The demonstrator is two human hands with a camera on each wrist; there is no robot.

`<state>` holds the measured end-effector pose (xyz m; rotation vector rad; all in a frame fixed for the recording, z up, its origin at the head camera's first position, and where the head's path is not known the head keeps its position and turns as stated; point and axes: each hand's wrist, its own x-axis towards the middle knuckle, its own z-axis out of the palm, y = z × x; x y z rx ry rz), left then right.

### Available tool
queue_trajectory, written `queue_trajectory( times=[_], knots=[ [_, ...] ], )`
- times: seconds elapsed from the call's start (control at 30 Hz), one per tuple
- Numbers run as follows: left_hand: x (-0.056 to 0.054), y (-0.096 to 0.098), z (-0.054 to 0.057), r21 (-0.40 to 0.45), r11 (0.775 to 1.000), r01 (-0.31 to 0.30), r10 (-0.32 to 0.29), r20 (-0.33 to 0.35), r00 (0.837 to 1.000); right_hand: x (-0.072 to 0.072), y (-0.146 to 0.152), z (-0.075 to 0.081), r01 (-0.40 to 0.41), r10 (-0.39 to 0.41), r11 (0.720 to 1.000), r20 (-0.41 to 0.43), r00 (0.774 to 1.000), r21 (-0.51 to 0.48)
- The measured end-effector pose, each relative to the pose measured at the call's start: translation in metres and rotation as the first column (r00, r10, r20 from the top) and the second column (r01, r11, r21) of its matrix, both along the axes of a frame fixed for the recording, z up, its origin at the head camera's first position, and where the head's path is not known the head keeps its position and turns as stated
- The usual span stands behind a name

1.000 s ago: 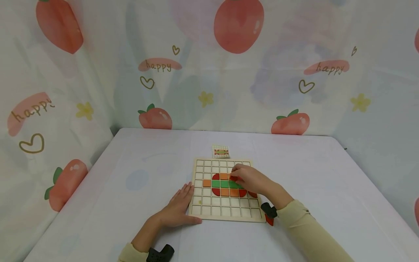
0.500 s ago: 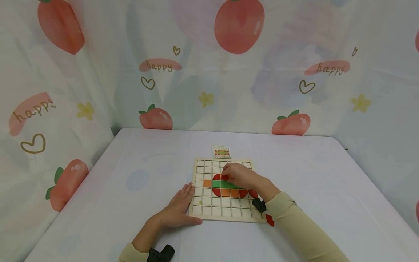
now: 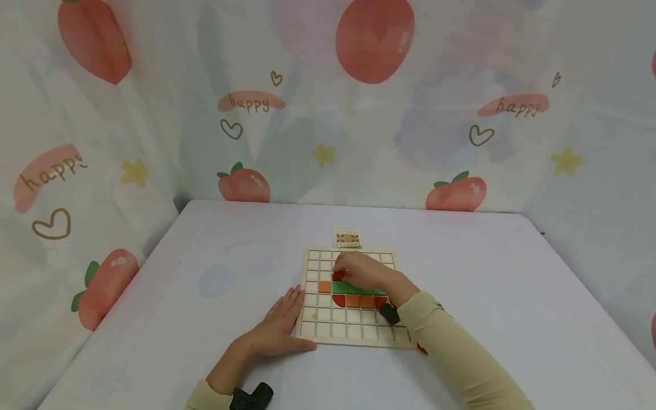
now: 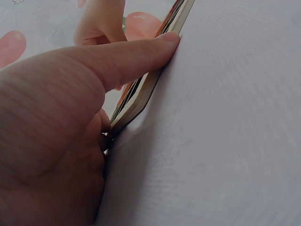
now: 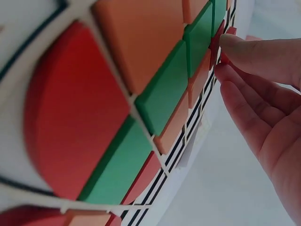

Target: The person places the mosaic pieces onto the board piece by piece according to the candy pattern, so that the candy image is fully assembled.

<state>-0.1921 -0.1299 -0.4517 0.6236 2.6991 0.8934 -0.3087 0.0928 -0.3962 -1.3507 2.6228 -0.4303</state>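
In the head view, a pale wooden grid board (image 3: 335, 330) bears green (image 3: 353, 289), orange (image 3: 325, 287) and rounded red pieces (image 3: 339, 300). My right hand (image 3: 366, 271) reaches over its upper middle, thumb and fingers pinching a small red piece (image 5: 231, 32) right beside another red piece (image 5: 216, 43) on the board. The fingers hide part of the held piece, and the hand and wrist cover part of the pattern. My left hand (image 3: 277, 327) lies flat along the board's left side, fingers straight, its thumb (image 4: 164, 40) extended along the board's front edge.
A small printed card (image 3: 346, 238) with a red, orange and green pattern lies just behind the board. A loose red piece (image 3: 422, 348) lies by the front right corner, mostly hidden by the right sleeve (image 3: 446, 341). A white table (image 3: 230, 245) lies beneath, with printed curtains behind.
My right hand has moved left across the board's upper rows with the red piece, its sleeve covering more of the loose red piece. The left hand has stayed still.
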Motion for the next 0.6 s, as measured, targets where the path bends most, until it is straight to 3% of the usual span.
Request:
queue_trajectory(
  times=[0.6],
  knots=[
    [-0.001,-0.002,-0.002,-0.006,1.0,0.004,-0.004,-0.013,1.0,-0.007,-0.028,0.001,0.01,-0.014,0.994,0.03,0.999,0.11]
  ],
)
